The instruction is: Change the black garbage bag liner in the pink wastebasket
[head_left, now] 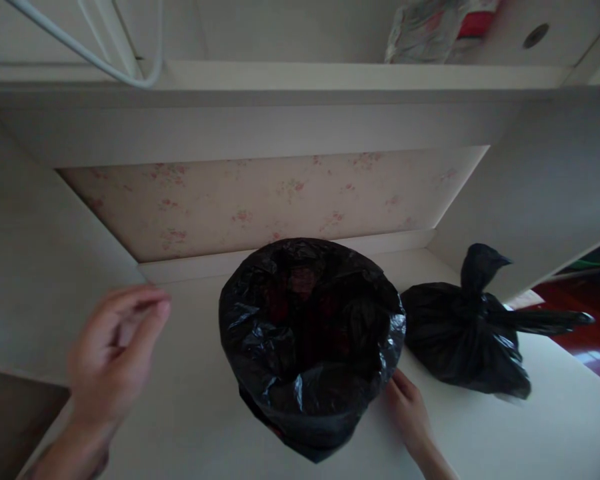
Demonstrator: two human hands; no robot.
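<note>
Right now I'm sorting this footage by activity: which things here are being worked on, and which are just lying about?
In hand:
- lined bin, its black liner folded over the rim
- right hand, touching the bin's side
- left hand, raised beside it, holding nothing

Lying about:
- tied black bag, right of the bin
- white cable, upper left
- crumpled packet, on the shelf above

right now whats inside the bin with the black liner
The bin liner is open at the top; inside only dark, reddish shapes show, too dim to identify. The bin itself is covered by the liner. The right hand touches its side; the left hand is apart.
</note>
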